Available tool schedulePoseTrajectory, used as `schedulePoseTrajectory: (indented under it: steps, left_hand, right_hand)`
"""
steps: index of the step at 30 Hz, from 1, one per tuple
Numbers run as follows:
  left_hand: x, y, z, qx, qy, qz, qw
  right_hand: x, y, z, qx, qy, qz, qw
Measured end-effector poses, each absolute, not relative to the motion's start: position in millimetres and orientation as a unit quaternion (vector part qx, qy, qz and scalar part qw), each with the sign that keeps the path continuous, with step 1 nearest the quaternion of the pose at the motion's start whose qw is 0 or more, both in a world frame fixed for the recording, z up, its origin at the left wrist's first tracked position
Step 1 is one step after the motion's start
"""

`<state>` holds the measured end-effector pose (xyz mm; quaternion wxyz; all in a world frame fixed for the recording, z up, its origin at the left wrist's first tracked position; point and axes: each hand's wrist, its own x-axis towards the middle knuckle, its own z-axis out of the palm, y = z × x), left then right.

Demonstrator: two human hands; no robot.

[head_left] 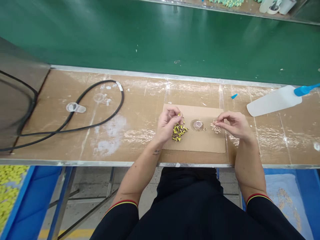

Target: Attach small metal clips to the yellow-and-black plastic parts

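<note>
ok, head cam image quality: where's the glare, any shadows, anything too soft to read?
Head view: glare streaks the glossy worktop, while the cardboard sheet shows little; head view: a shadow falls left of the clear container; head view: the yellow-and-dark pile and pale pile read as clumps, single pieces hard to separate.

Left fingers [173, 111] pinching yellow piece [179, 114], right fingers [225, 115] at pale pieces [215, 128], cup [198, 124] between

Dark short-sleeved shirt [190, 210], red-and-yellow cuff trim [258, 195]
</note>
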<state>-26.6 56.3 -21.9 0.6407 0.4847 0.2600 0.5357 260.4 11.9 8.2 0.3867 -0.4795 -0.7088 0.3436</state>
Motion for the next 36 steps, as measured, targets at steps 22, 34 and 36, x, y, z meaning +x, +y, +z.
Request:
schedulePoseTrajectory:
  steps: [22, 34, 36]
  left_hand:
    - [-13.3, 27.2, -8.0, 0.759, 0.164, 0.511, 0.37]
    - [-15.3, 29.3, -14.2, 0.766, 0.172, 0.511, 0.349]
    - [-15.4, 29.6, -13.6, 0.771, 0.166, 0.515, 0.337]
  right_hand:
    - [191.6, -7.6, 1.1, -0.369, -0.648, 0.435, 0.505]
    - [180.3, -14.5, 0.8, -0.411, -0.621, 0.392, 0.541]
    - [180.5, -14.2, -0.8, -0.413, -0.614, 0.384, 0.551]
